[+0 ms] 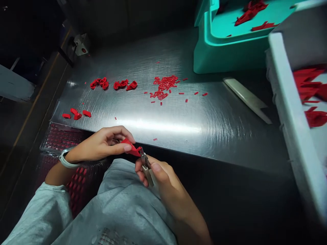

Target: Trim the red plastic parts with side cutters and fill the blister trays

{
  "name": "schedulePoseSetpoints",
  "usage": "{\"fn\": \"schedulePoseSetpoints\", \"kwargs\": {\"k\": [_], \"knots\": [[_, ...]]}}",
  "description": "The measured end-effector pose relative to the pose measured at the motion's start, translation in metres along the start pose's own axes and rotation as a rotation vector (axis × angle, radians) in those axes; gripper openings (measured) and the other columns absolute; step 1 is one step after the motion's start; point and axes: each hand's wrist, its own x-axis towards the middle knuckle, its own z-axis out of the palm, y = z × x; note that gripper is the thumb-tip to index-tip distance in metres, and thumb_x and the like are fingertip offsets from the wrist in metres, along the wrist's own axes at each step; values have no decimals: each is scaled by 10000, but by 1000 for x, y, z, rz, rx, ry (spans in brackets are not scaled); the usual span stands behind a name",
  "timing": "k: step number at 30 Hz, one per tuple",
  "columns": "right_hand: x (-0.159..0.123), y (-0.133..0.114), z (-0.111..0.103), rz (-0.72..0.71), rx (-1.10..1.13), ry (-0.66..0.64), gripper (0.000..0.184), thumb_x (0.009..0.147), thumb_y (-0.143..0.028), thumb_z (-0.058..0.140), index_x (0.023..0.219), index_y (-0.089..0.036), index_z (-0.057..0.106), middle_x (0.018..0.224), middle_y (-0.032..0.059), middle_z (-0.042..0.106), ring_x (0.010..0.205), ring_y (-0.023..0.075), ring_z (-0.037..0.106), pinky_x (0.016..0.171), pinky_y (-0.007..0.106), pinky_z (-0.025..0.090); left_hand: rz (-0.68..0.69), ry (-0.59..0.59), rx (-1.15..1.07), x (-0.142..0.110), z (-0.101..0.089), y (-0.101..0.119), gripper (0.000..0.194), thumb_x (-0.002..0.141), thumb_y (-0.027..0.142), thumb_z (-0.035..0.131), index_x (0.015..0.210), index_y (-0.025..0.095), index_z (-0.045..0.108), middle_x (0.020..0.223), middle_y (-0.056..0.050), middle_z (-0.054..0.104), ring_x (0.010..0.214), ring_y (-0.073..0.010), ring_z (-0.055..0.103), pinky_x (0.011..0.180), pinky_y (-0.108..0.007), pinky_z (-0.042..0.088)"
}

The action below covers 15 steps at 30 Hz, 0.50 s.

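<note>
My left hand (109, 143) pinches a small red plastic part (133, 149) between thumb and fingers, just off the table's front edge. In my right hand (162, 173) is a pair of nippers (146, 165) with pale handles, its jaws at the right end of the red part. Whether the jaws are closed on it is too small to tell. On the metal table (122, 112) beyond lie a heap of small red offcuts (166, 82), red clustered parts (99, 83), more of them (125, 84), and several loose red pieces (77, 116) at the left.
At the back right stands a teal bin (230, 56) with red parts inside. A white crate (286, 78) with red parts is at the right edge. A pale flat strip (246, 98) lies before them. Left of my body, a plastic-wrapped tray (63, 136) holds rows of red pieces.
</note>
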Motion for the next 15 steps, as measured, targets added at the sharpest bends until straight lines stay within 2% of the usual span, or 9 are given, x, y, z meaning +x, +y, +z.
{"fn": "schedulePoseSetpoints", "kwargs": {"k": [2,8,15], "knots": [[-3,-1,1,6,12,-25,653,978,-788,402,816,-194,619,685,9,548,616,160,470,589,300,393,4,14,-10,-1,0,-1,174,871,326,786,854,172,706,825,-41,742,757,-145,701,715,-241,567],[-8,0,1,13,14,-75,644,985,-782,399,847,-200,634,747,29,581,692,183,513,643,312,419,-36,54,-28,-4,5,1,315,870,475,785,835,173,700,769,-51,742,693,-156,690,656,-259,568],[-9,3,2,-12,28,-89,674,980,-798,401,858,-188,659,766,40,607,708,193,539,657,316,429,-24,11,-24,-8,5,2,280,886,438,782,841,170,714,712,-31,719,634,-137,662,602,-235,538]]}}
